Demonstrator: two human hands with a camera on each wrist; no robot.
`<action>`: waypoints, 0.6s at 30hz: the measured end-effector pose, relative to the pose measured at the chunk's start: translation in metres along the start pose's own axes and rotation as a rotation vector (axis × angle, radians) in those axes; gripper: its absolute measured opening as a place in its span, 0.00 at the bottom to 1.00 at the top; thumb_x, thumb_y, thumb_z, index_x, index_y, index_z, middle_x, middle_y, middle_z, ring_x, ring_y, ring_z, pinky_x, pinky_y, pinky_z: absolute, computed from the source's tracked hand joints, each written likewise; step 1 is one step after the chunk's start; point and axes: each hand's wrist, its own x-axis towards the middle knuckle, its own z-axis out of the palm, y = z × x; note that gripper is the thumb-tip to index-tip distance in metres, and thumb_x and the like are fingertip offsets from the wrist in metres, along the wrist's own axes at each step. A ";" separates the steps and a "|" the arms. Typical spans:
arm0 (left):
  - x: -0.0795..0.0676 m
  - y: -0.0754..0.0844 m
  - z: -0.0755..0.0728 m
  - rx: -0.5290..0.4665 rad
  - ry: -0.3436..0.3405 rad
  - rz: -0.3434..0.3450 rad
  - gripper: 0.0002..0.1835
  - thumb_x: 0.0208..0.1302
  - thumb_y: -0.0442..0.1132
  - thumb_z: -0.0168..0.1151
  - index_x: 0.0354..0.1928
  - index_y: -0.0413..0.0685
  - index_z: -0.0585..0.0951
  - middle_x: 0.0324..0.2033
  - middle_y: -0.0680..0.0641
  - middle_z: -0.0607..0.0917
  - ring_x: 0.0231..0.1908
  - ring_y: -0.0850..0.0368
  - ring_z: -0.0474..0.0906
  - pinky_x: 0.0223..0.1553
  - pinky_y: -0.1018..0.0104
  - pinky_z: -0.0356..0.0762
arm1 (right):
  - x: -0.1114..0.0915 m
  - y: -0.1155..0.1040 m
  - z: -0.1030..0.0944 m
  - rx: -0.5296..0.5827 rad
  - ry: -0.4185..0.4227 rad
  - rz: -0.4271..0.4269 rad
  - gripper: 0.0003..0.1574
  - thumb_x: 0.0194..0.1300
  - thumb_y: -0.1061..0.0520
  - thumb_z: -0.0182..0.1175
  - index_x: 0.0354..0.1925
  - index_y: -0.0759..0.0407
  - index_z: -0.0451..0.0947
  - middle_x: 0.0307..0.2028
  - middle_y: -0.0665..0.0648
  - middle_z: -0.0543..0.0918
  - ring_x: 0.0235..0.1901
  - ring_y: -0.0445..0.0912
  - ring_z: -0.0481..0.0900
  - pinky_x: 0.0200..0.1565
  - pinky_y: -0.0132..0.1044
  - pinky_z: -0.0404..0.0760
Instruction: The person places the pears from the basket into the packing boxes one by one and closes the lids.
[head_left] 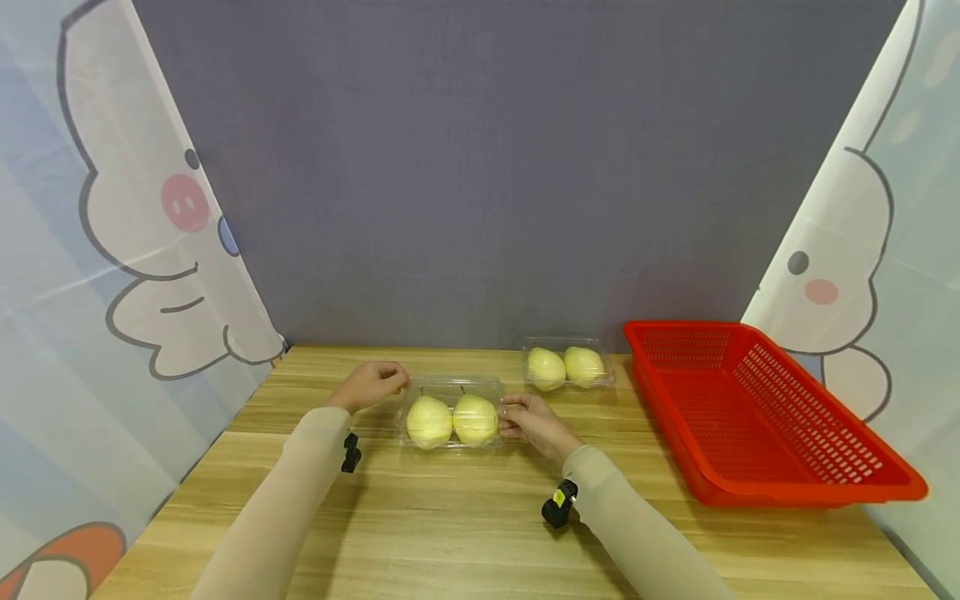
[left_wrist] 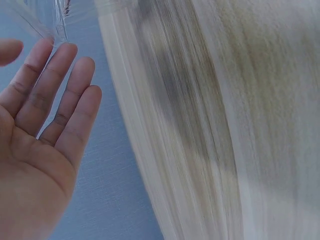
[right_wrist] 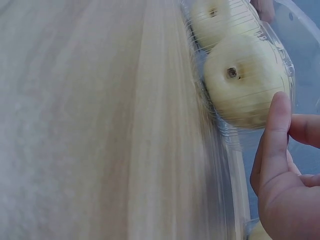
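Observation:
A clear plastic clamshell box [head_left: 450,384] with two pale yellow pears [head_left: 430,422] in it stands on the table between my hands. At its right end my right hand [head_left: 537,422] pinches the edge with thumb and forefinger. The right wrist view has the thumb [right_wrist: 278,120] against the plastic beside a pear [right_wrist: 245,82]. My left hand [head_left: 372,385] is by the box's upper left corner. Its fingers [left_wrist: 42,95] are nearly straight, tips right at the clear plastic [left_wrist: 55,25], with the thumb held apart.
A second clear box [head_left: 566,342] with two pears sits farther back, right of centre. A red slotted plastic basket [head_left: 750,442] stands on the right of the wooden table [head_left: 420,533]. Behind the table rises a grey backdrop [head_left: 465,167], with cartoon-printed curtains [head_left: 135,217] at the sides.

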 end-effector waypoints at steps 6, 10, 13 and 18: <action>0.001 -0.002 0.001 -0.001 0.010 -0.004 0.13 0.72 0.49 0.58 0.43 0.52 0.88 0.41 0.50 0.86 0.43 0.49 0.82 0.50 0.46 0.79 | 0.002 0.001 0.001 0.019 0.006 0.001 0.28 0.76 0.65 0.51 0.67 0.79 0.57 0.39 0.60 0.76 0.35 0.45 0.78 0.39 0.34 0.84; -0.002 0.000 0.001 -0.009 0.012 -0.038 0.11 0.69 0.49 0.62 0.42 0.52 0.87 0.42 0.52 0.86 0.49 0.48 0.80 0.54 0.42 0.77 | 0.002 0.001 0.001 0.020 0.007 0.000 0.29 0.76 0.66 0.51 0.67 0.79 0.57 0.39 0.60 0.76 0.35 0.45 0.78 0.39 0.34 0.84; -0.004 0.003 0.001 -0.020 0.009 -0.069 0.10 0.68 0.50 0.64 0.41 0.53 0.87 0.42 0.52 0.85 0.50 0.47 0.79 0.54 0.42 0.76 | 0.001 0.001 0.000 0.019 0.003 -0.003 0.29 0.76 0.65 0.51 0.68 0.80 0.57 0.39 0.60 0.76 0.35 0.44 0.78 0.41 0.34 0.84; -0.005 0.004 0.001 -0.035 0.005 -0.081 0.12 0.66 0.52 0.66 0.41 0.53 0.87 0.44 0.51 0.85 0.52 0.46 0.78 0.55 0.40 0.75 | 0.000 0.002 0.000 0.037 0.001 0.001 0.30 0.77 0.63 0.51 0.68 0.79 0.57 0.39 0.59 0.75 0.35 0.45 0.78 0.41 0.33 0.84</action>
